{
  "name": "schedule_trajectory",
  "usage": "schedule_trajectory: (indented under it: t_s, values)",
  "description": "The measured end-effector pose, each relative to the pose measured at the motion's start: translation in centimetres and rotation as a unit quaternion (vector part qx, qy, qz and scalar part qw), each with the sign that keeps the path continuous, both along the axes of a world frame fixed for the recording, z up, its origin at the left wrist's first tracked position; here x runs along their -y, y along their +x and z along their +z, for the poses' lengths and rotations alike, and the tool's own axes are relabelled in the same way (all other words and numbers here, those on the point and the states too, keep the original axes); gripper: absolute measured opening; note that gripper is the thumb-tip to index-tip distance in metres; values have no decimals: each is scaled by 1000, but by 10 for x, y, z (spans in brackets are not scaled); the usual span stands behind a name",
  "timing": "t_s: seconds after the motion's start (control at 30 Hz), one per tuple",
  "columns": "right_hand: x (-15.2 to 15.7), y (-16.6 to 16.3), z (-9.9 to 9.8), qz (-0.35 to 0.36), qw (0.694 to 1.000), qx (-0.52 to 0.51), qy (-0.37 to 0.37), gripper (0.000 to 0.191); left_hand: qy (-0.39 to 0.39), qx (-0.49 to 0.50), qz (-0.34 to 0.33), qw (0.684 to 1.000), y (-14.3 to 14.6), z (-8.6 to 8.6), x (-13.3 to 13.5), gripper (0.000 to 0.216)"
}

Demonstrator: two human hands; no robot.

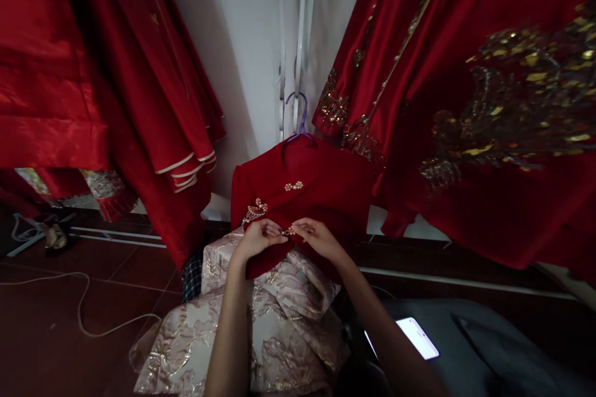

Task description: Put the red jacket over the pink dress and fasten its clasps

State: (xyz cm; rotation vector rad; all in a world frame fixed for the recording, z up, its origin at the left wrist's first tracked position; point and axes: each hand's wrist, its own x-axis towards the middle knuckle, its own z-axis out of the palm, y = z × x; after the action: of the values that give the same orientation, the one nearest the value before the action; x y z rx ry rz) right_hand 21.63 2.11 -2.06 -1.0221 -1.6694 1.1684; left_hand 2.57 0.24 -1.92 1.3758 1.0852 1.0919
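A small red velvet jacket (321, 189) on a purple hanger (300, 118) lies across pale gold brocade fabric (233, 335) in front of me. My left hand (258, 237) and my right hand (316, 237) meet at its front edge, fingers pinched on a small pearl and gold clasp (288, 232). A second clasp (293, 186) sits higher on the jacket, and a fan-shaped brooch (254, 211) lies beside my left hand.
Red satin garments (153, 87) hang at the left. A red robe with gold embroidery (503, 111) hangs at the right. A lit phone (418, 337) lies on a dark surface at my right. A white cable (79, 307) trails over the dark red floor.
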Motion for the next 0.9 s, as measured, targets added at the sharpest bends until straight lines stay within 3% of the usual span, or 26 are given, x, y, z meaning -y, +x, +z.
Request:
schedule_trajectory:
  t_s: [0.13,0.27,0.43,0.7,0.9]
  values:
    - [5,15,16,78,997,13,-21,30,-34,93,43,994,-1,5,-1,40]
    - [11,31,28,145,987,51,-46,28,-53,239,140,959,-4,1,-11,35]
    - [15,34,31,190,979,55,-47,21,-74,321,174,928,-5,-6,-19,21]
    - [15,33,31,198,976,69,-51,19,-87,326,126,933,-8,-2,-12,20]
    - [18,30,31,200,977,64,-35,21,-58,308,165,935,-3,-6,-17,25]
